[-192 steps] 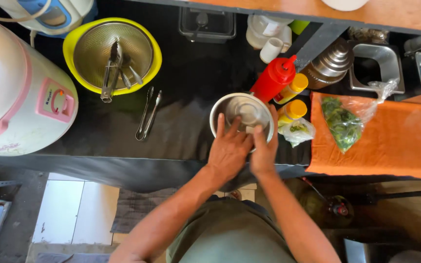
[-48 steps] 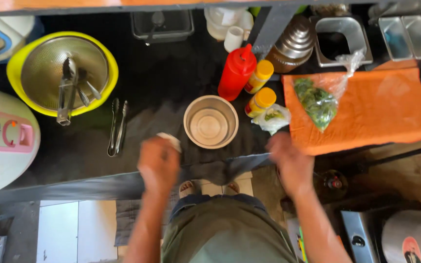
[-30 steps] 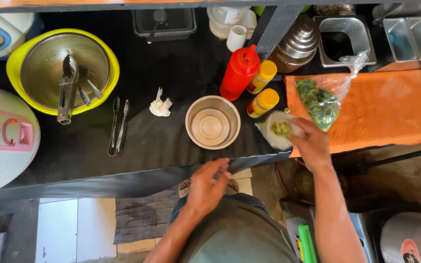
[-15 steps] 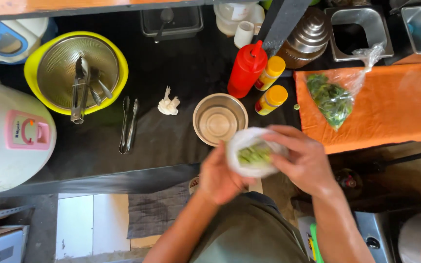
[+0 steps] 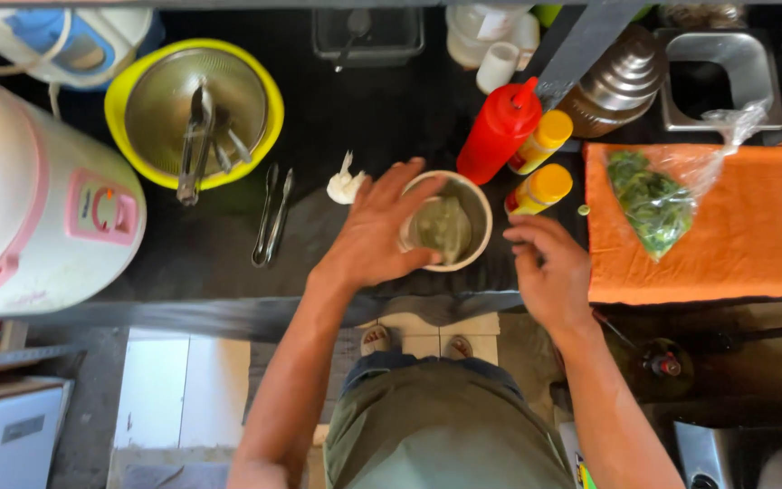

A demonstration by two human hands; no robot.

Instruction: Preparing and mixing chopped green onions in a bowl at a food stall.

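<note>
My left hand reaches over a round metal bowl on the black counter and grips a small clear bag of green bits, pressing it down into the bowl. My right hand hovers just right of the bowl near the counter's front edge, with loosely curled fingers and nothing in it. It is close to a yellow-capped bottle.
A red squeeze bottle and a second yellow bottle stand behind the bowl. An orange board at right carries a bag of leafy greens. To the left are a crumpled white tissue, tongs, a yellow basin with strainer and a rice cooker.
Both hands held the small bag of greens in front of the counter edge. Now my left hand has carried it into the bowl, and my right hand has let go.
</note>
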